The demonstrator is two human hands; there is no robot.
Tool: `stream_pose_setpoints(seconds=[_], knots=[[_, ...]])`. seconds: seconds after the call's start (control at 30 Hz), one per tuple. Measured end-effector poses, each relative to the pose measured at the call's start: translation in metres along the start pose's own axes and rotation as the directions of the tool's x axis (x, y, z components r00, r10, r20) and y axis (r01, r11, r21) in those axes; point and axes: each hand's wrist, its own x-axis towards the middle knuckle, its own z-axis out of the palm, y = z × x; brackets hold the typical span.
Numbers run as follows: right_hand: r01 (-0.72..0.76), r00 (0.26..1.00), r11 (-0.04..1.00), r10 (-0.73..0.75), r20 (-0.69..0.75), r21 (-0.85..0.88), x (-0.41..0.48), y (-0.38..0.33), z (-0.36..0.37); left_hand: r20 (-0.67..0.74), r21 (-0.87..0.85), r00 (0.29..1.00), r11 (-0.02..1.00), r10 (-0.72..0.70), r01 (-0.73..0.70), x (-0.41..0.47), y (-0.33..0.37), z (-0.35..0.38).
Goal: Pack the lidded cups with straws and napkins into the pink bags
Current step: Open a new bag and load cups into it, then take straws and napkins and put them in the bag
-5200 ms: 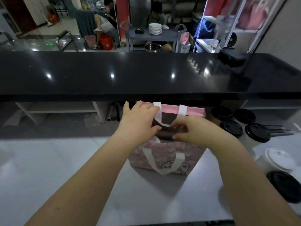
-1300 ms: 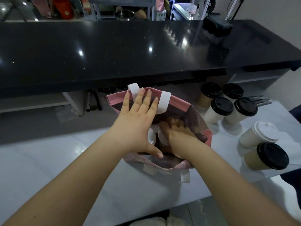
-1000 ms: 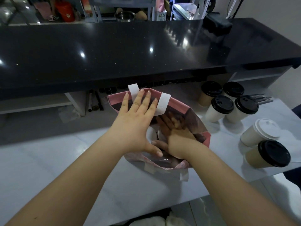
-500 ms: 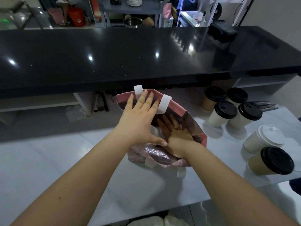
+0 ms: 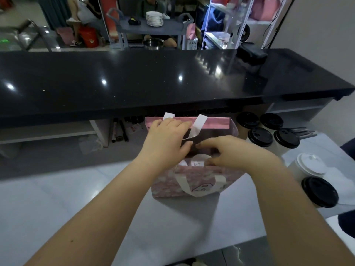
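A pink patterned bag with white handles stands upright on the white table. My left hand grips its far rim beside the far handle, fingers curled over the edge. My right hand hovers over the bag's mouth with curled fingers, thumb and fingertips at the near rim. A white cup lid shows inside the bag between my hands. Several lidded cups stand to the right: black-lidded ones near the bag, a white-lidded cup and another black-lidded cup closer to me.
A long black counter runs across just behind the bag, with open shelves beneath it. Dark straws lie behind the cups at right. The table's front edge is close below my arms. A person sits beyond the counter.
My right hand has come out of the bag up to its near rim. The bag, which leaned toward me, now stands upright. My left fingers went from flat to curled on the far rim.
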Motion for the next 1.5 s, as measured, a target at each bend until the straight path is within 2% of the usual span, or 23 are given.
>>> stream_pose_setpoints(seconds=[0.13,0.3,0.47,0.7,0.8,0.93,1.17,1.5], knots=[[-0.034,0.947,0.993,0.069,-0.314,0.116,-0.024,0.006,-0.01,-0.012,-0.069,1.0,0.997,0.019,-0.019,0.009,0.02,-0.003],[-0.127,0.822,0.989,0.148,-0.549,0.076,-0.055,0.025,0.002,0.026,-0.093,0.993,0.989,0.114,-0.112,0.029,0.058,0.005],[-0.263,0.74,0.959,0.273,-0.614,0.109,-0.1,0.048,0.018,0.059,-0.169,0.966,0.956,0.253,-0.24,0.036,0.111,0.024],[-0.465,0.614,0.853,0.505,-0.607,0.239,-0.164,0.083,0.033,0.049,-0.224,0.911,0.893,0.409,-0.389,0.039,0.181,0.048],[-0.493,0.624,0.836,0.534,-0.571,0.243,-0.175,0.1,0.037,0.091,-0.287,0.899,0.876,0.429,-0.388,0.044,0.203,0.06],[-0.488,0.629,0.833,0.543,-0.556,0.261,-0.179,0.132,0.041,0.147,-0.287,0.899,0.888,0.413,-0.36,0.055,0.23,0.083],[-0.45,0.666,0.85,0.523,-0.533,0.272,-0.171,0.228,0.034,0.221,-0.259,0.951,0.953,0.218,-0.158,0.094,0.275,0.139],[-0.264,0.82,0.922,0.368,-0.437,0.281,-0.118,0.377,0.025,0.166,-0.208,0.986,0.978,0.01,0.025,0.179,0.332,0.207]])
